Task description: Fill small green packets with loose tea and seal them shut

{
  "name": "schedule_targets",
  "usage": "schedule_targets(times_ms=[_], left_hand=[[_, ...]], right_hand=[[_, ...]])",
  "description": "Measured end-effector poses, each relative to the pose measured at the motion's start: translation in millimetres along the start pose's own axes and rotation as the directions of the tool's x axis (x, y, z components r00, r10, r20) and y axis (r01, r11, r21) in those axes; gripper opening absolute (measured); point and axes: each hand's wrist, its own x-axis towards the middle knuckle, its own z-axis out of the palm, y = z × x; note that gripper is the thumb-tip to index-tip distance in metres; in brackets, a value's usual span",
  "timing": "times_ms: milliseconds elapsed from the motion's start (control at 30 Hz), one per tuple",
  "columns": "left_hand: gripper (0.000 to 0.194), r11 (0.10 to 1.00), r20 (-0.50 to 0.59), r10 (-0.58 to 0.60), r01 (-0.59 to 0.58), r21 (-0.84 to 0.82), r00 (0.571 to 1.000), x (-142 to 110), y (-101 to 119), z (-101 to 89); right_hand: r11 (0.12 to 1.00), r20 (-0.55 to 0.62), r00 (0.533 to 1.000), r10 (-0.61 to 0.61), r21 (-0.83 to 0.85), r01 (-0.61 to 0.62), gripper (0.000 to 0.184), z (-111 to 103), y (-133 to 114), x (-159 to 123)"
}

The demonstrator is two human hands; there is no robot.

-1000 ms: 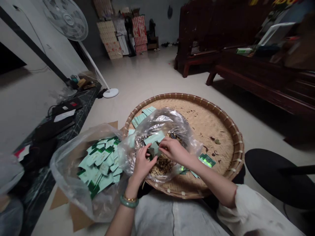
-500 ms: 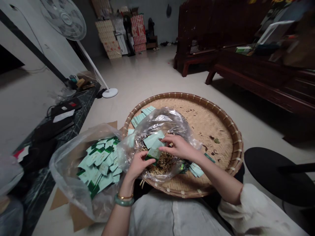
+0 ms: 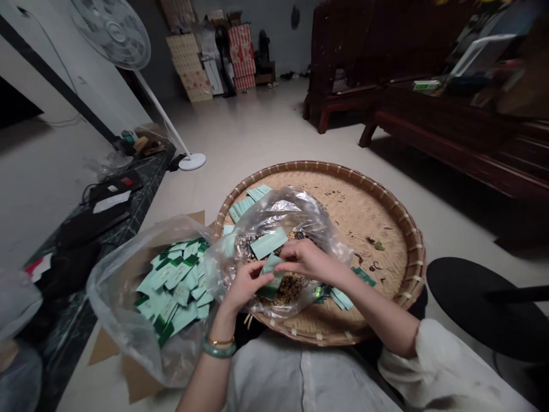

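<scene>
from the head view, the left hand (image 3: 247, 285) and right hand (image 3: 306, 261) pinch a pale green sachet (image 3: 272, 280) between closed fingers, above loose tea (image 3: 288, 290) in a clear plastic bag (image 3: 281, 210) on a bamboo tray (image 3: 397, 209); it seems light, thin and slippery, best held by its edges.

A round bamboo tray (image 3: 369, 223) lies on the floor (image 3: 257, 126) at lower centre of the frame, with a plastic bag (image 3: 278, 214) on it and loose sachets (image 3: 251, 197) behind that bag. Left of the tray, a second plastic bag (image 3: 115, 303) holding more sachets (image 3: 171, 292) rests on flattened cardboard (image 3: 137, 380). A stool (image 3: 472, 303) stands at right, a wooden bench (image 3: 433, 131) at upper right, a standing fan (image 3: 114, 28) at upper left, and stacked cartons (image 3: 240, 51) against the far wall.
</scene>
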Motion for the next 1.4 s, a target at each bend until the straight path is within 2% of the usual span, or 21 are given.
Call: schedule_targets(times_ms=[100, 200, 267, 333, 400, 467, 500, 633, 733, 833, 900, 1000, 1033, 1167, 1267, 1400], left_hand=[[0.028, 0.998, -0.113, -0.028, 0.021, -0.059, 0.993, 2.4, -1.9, 5.0], [0.029, 0.991, -0.206, -0.063, 0.037, -0.129, 0.977, 3.2, -8.2, 7.9], [0.030, 0.985, -0.231, -0.084, 0.045, -0.169, 0.969, 1.5, -10.4, 9.6], [0.034, 0.972, -0.175, -0.119, 0.080, -0.220, 0.977, -1.6, -9.9, 11.7], [0.041, 0.961, -0.050, -0.162, 0.145, -0.236, 0.986, -5.2, -8.0, 13.8], [0.044, 0.963, 0.040, -0.183, 0.187, -0.193, 0.982, -8.0, -6.8, 15.6], [0.043, 0.970, 0.048, -0.180, 0.186, -0.156, 0.982, -8.8, -6.9, 16.1], [0.035, 0.994, -0.022, -0.110, 0.110, 0.008, 0.994, -8.2, -10.0, 15.3], [0.032, 0.992, -0.038, -0.106, 0.108, 0.070, 0.994, -6.3, -10.3, 14.1], [0.037, 0.990, -0.008, -0.141, 0.140, -0.023, 0.990, -4.2, -9.3, 14.4], [0.041, 0.984, -0.033, -0.144, 0.140, -0.110, 0.989, -2.2, -9.7, 15.3], [0.045, 0.980, -0.114, -0.141, 0.122, -0.158, 0.983, 1.1, -11.1, 17.3], [0.045, 0.981, -0.130, -0.136, 0.115, -0.157, 0.982, 1.9, -11.2, 18.0], [0.044, 0.985, -0.150, -0.118, 0.097, -0.141, 0.982, 4.0, -8.5, 19.8], [0.043, 0.982, -0.171, -0.134, 0.107, -0.156, 0.976, 5.4, -6.1, 21.3], [0.043, 0.970, -0.209, -0.149, 0.102, -0.220, 0.967, 6.3, -7.3, 25.1]], right_hand=[[0.999, 0.021, 1.000, 0.002, -0.046, -0.001, 0.025, 1.8, -1.6, 0.4], [0.994, 0.019, 0.994, 0.110, -0.012, -0.110, 0.023, 3.6, 1.5, -0.6], [0.986, 0.004, 0.986, 0.164, 0.022, -0.164, 0.021, 5.7, 3.9, -1.2], [0.980, -0.056, 0.980, 0.193, 0.056, -0.190, 0.022, 8.1, 5.2, -1.2], [0.975, -0.120, 0.970, 0.212, 0.097, -0.202, 0.021, 9.7, 5.1, -0.7], [0.972, -0.134, 0.967, 0.217, 0.126, -0.201, 0.021, 9.7, 4.4, -0.2], [0.972, -0.115, 0.971, 0.211, 0.134, -0.196, 0.021, 9.2, 4.1, -0.1], [0.969, -0.042, 0.979, 0.201, 0.154, -0.192, 0.028, 7.1, 5.2, -1.5], [0.954, -0.081, 0.969, 0.235, 0.213, -0.214, 0.027, 9.1, 8.5, -2.2], [0.938, -0.118, 0.962, 0.244, 0.281, -0.204, 0.018, 14.1, 11.8, -1.0], [0.923, -0.121, 0.962, 0.243, 0.335, -0.191, 0.012, 18.2, 13.5, 0.5], [0.881, -0.155, 0.946, 0.284, 0.432, -0.194, 0.033, 24.7, 16.3, 2.5], [0.868, -0.165, 0.937, 0.307, 0.453, -0.204, 0.034, 26.9, 17.5, 2.9], [0.851, -0.166, 0.916, 0.366, 0.459, -0.256, 0.012, 33.8, 22.4, 3.3], [0.843, -0.169, 0.914, 0.369, 0.476, -0.252, 0.016, 37.1, 25.6, 3.4], [0.842, -0.112, 0.926, 0.362, 0.466, -0.272, 0.020, 39.6, 29.5, 1.4]])
